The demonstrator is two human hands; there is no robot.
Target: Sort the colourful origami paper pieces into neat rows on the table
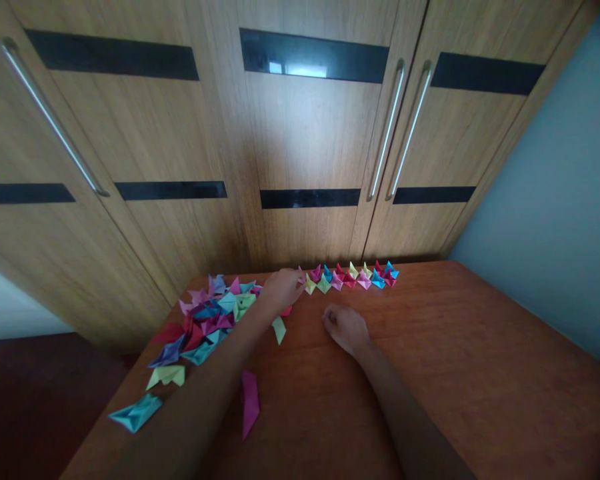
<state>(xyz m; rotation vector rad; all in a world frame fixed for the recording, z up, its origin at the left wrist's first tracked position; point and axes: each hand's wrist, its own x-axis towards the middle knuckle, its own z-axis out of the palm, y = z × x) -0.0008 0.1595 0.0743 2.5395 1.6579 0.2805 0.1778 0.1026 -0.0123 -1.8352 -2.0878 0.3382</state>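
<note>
Two rows of small folded paper pieces (337, 281) in several colours stand along the table's back edge. At their left end is my left hand (283, 289), its fingers pinched on a pink paper piece (301, 273). My right hand (347, 327) rests on the table below the rows, its fingers curled in, and nothing shows in it. A heap of folded papers (215, 313) lies on the left, partly behind my left forearm. Near that forearm are a pale green paper (279, 330) and a magenta paper (250, 403).
The brown wooden table (460, 347) reaches back to a wooden cabinet (305, 133) with metal handles. A teal folded paper (136, 413) lies near the table's left edge, with a yellow-green one (167, 375) behind it. A pale wall (545, 220) stands on the right.
</note>
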